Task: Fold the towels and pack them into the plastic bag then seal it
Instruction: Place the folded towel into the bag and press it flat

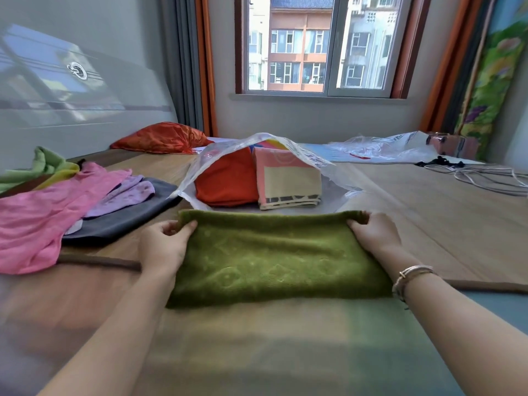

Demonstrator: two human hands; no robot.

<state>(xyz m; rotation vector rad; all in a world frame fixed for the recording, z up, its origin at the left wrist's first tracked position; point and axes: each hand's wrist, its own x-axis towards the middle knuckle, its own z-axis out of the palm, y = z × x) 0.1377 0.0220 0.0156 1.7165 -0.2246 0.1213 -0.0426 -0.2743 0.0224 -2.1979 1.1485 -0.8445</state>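
Both sets of fingers [187, 225] curl over the far corners of the green towel [280, 258], left hand [163, 247] and right hand [377, 232] each pinching one. It lies folded on the bed [428, 201], near the open plastic bag [257, 172]. Thick and limp, it should sag unless held at the corners. Loose cloths [43, 212] crowd the left; the right lies open.

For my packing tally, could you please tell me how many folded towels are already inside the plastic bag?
2 are visible in the plastic bag: a red towel on the left and a pink-and-cream patterned towel to its right, side by side. More may be hidden behind them.
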